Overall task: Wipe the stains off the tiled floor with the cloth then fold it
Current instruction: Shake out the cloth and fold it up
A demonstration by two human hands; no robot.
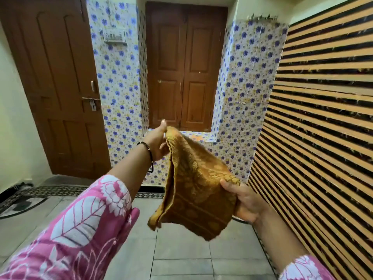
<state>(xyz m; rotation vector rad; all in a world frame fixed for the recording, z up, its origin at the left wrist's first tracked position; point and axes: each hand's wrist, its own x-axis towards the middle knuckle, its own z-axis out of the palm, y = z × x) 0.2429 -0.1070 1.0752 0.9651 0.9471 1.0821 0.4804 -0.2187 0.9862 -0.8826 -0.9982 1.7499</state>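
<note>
Grey tiled floor (181, 259) is stretching toward a patterned border strip (60, 189), a round mat (20, 205) lying just before it.

Tiled hallway with two brown doors.
Grey tiled floor (181, 259); blue-flowered wall tiles (119, 77); single door (54, 77) left, double door (185, 67) ahead; striped panel (323, 118) right.

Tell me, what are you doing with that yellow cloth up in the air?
A person is holding a mustard-yellow cloth up off the tiled floor. The left hand pinches its top corner, and the right hand grips the other side lower down. The cloth hangs doubled over between them, so it looks like the folding part.
</note>
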